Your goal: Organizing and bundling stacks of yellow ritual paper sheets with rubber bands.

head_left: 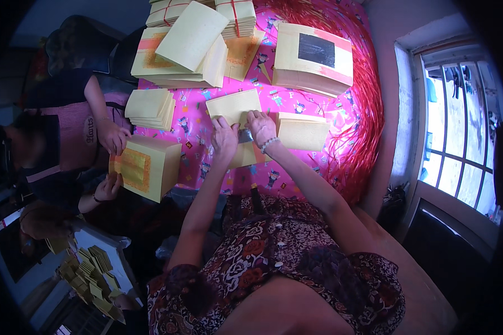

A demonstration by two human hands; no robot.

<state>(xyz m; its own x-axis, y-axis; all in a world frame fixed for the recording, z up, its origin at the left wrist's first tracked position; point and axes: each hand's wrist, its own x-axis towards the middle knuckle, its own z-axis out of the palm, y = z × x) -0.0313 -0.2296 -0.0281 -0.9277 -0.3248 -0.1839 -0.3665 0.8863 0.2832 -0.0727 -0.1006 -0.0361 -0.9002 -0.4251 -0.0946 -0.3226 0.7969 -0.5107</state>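
Observation:
A pale yellow paper sheet (235, 103) lies before me on the pink table cover, its near edge under my fingers. My left hand (224, 138) grips that edge at its left, thumb and fingertips bent onto the paper. At the right end, my right hand (260, 128), with a bead bracelet on the wrist, has its fingers curled down on the same edge. Below the hands lies another yellow paper (245, 156) with a pinkish band and a dark patch, partly covered. Just right of my right hand is a low stack of yellow paper (302, 133).
A co-worker's hands (113, 139) hold a thick yellow paper stack (165, 159) at left. Larger stacks (313, 78) and tied bundles (237, 19) stand at the far side. Red plastic strands (366, 111) run along the right edge, near a barred window (458, 123).

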